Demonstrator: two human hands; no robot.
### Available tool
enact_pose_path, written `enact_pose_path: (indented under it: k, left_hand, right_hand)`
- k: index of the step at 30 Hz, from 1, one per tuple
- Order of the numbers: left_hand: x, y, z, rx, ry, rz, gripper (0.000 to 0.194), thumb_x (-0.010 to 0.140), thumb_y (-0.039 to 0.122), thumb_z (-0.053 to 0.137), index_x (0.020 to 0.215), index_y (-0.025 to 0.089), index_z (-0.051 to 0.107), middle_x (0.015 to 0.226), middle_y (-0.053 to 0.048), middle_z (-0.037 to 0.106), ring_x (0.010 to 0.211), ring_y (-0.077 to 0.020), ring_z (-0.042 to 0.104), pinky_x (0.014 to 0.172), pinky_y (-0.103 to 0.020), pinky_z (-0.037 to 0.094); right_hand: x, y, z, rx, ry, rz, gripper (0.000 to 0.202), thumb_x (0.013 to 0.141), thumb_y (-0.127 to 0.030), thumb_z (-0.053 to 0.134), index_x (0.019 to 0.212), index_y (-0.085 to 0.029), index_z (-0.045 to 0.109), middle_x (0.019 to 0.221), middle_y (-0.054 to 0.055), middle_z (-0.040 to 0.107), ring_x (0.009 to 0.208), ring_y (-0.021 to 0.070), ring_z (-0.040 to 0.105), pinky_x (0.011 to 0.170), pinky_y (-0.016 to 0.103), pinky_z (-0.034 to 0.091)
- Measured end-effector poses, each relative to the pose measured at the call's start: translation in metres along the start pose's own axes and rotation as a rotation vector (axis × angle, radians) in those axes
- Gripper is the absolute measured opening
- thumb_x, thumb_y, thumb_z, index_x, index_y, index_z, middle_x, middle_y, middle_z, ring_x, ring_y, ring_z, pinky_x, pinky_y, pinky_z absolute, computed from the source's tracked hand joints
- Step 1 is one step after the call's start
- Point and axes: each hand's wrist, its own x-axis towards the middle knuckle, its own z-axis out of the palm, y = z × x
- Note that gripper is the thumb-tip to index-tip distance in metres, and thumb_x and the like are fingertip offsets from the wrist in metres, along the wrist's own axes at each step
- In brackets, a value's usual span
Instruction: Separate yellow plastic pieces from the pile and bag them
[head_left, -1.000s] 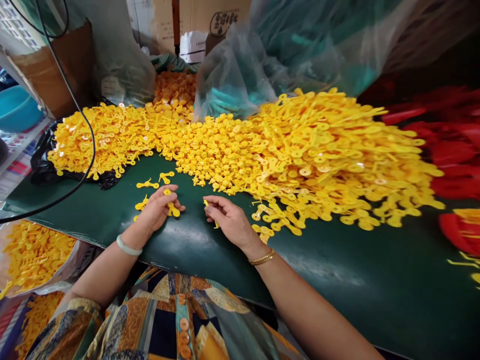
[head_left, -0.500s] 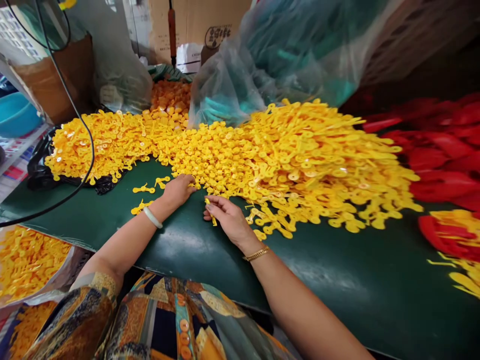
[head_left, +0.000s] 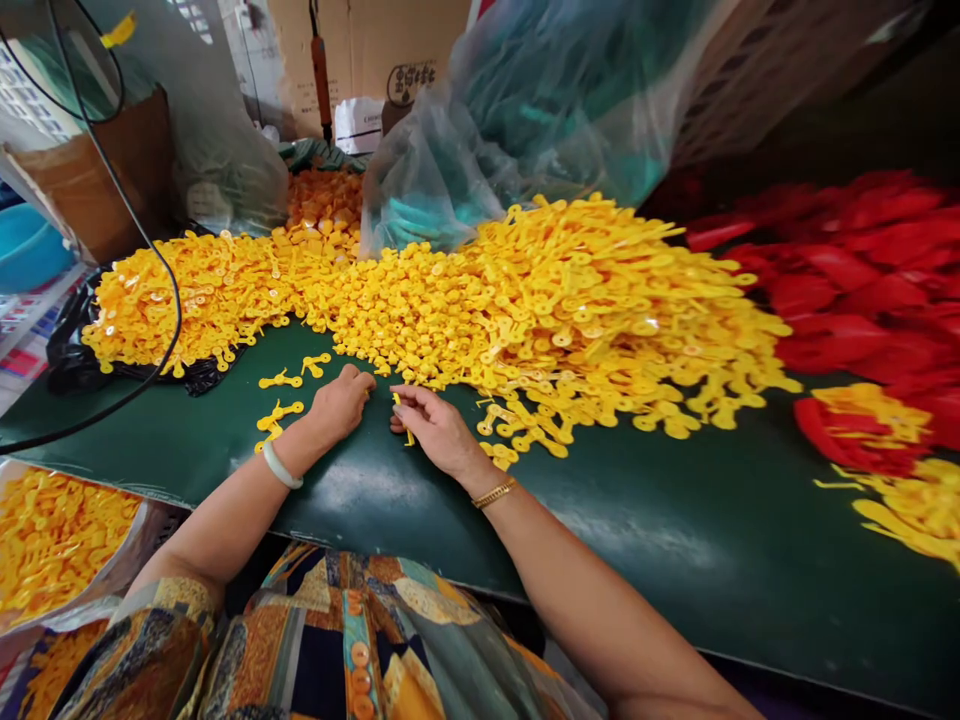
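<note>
My right hand (head_left: pixel 439 428) pinches a slim yellow plastic piece (head_left: pixel 409 436) between thumb and fingers, just above the green tabletop (head_left: pixel 622 540). A short way to its left is my left hand (head_left: pixel 339 404), its fingertips drawn together; whatever they may hold is too small or hidden to name. Both hands are at the near edge of a heap of small yellow plastic knobs (head_left: pixel 405 310). Several yellow pieces with round ends (head_left: pixel 279 415) lie loose beside my left wrist. To the right, long flat yellow plastic pieces (head_left: pixel 600 320) form a taller heap.
Red plastic parts (head_left: pixel 862 280) are piled at the right. Behind the heaps stands a clear plastic bag (head_left: pixel 510 130). A black cable (head_left: pixel 169 290) hangs across the left side, and an orange electric screwdriver (head_left: pixel 321 85) hangs at the back. A tub of yellow parts (head_left: pixel 60 540) sits below left.
My left hand has drawn back slightly from the knob heap, its fingers now more closed. My right hand still holds the yellow piece. The whole view has shifted a little.
</note>
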Motion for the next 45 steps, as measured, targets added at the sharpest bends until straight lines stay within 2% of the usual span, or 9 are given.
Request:
enact_pose_path:
  k: [3,8,12,17,22,28,33,39,45]
  left_hand:
    - [-0.005,-0.001,0.002,-0.272,0.062,-0.046,0.016,0.075,0.014,0.068,0.089,0.021,0.065,0.091,-0.004,0.059,0.084,-0.0178,0.059,0.075,-0.027,0.047]
    - [-0.015,0.004,0.007,-0.894,-0.073,-0.254,0.032,0.072,0.036,0.075,0.093,0.018,0.059,0.063,0.004,0.055,0.049,-0.0091,0.049,0.045,-0.020,0.039]
    - [-0.025,0.014,0.009,-1.189,-0.108,-0.269,0.042,0.069,0.041,0.079,0.094,0.017,0.056,0.062,0.004,0.060,0.045,-0.0071,0.051,0.040,-0.016,0.039]
    - [-0.030,0.016,0.009,-1.268,-0.174,-0.284,0.044,0.073,0.048,0.075,0.097,0.014,0.058,0.057,0.003,0.061,0.040,-0.0067,0.051,0.038,-0.016,0.039]
    - [-0.030,0.016,0.009,-1.376,-0.212,-0.347,0.043,0.071,0.041,0.079,0.098,0.014,0.059,0.064,0.003,0.060,0.043,-0.0045,0.050,0.039,-0.015,0.039]
    - [-0.032,0.018,0.003,-1.477,-0.248,-0.360,0.040,0.070,0.040,0.080,0.092,0.014,0.059,0.068,0.003,0.055,0.048,-0.0034,0.047,0.039,-0.013,0.035]
    - [-0.033,0.018,0.002,-1.486,-0.246,-0.342,0.040,0.071,0.041,0.080,0.093,0.015,0.059,0.070,0.002,0.055,0.049,-0.0038,0.047,0.038,-0.013,0.034]
    - [-0.033,0.019,0.005,-1.483,-0.265,-0.338,0.041,0.070,0.042,0.081,0.091,0.015,0.058,0.068,0.003,0.054,0.048,-0.0041,0.046,0.038,-0.014,0.034]
    - [-0.033,0.018,0.005,-1.481,-0.237,-0.345,0.042,0.070,0.043,0.081,0.092,0.015,0.058,0.069,0.002,0.055,0.048,-0.0043,0.048,0.038,-0.013,0.033]
  right_hand:
    - [-0.002,0.000,0.000,-0.013,0.009,-0.019,0.029,0.083,-0.031,0.063,0.110,-0.021,0.064,0.090,0.001,0.065,0.076,0.0151,0.069,0.076,0.033,0.061]
    - [-0.010,-0.003,0.002,-0.106,-0.007,-0.150,0.029,0.087,-0.035,0.060,0.113,-0.023,0.064,0.096,0.003,0.066,0.082,0.0166,0.067,0.081,0.033,0.058]
    - [-0.016,-0.010,0.004,-0.293,-0.016,-0.294,0.025,0.090,-0.035,0.058,0.110,-0.024,0.066,0.099,0.004,0.066,0.090,0.0178,0.063,0.086,0.033,0.053]
    - [-0.017,-0.014,0.005,-0.318,0.023,-0.305,0.024,0.089,-0.034,0.059,0.109,-0.024,0.067,0.100,0.005,0.067,0.089,0.0183,0.063,0.086,0.033,0.052]
    - [-0.015,-0.009,0.003,-0.281,0.034,-0.285,0.024,0.088,-0.034,0.061,0.108,-0.024,0.068,0.100,0.004,0.068,0.091,0.0186,0.063,0.089,0.035,0.052]
    - [-0.015,-0.002,0.003,-0.036,-0.032,-0.134,0.030,0.086,-0.039,0.063,0.113,-0.026,0.066,0.098,0.003,0.069,0.086,0.0183,0.067,0.085,0.036,0.057]
    - [-0.015,0.001,0.004,0.042,-0.021,-0.109,0.030,0.084,-0.038,0.067,0.111,-0.025,0.067,0.095,0.002,0.070,0.083,0.0179,0.069,0.086,0.038,0.058]
    - [-0.015,-0.001,0.005,0.002,0.004,-0.106,0.031,0.083,-0.039,0.067,0.111,-0.025,0.068,0.097,0.003,0.070,0.084,0.0178,0.069,0.084,0.035,0.058]
    - [-0.014,-0.001,0.005,-0.097,0.019,-0.143,0.031,0.084,-0.039,0.065,0.111,-0.024,0.069,0.101,0.004,0.071,0.092,0.0190,0.068,0.084,0.034,0.056]
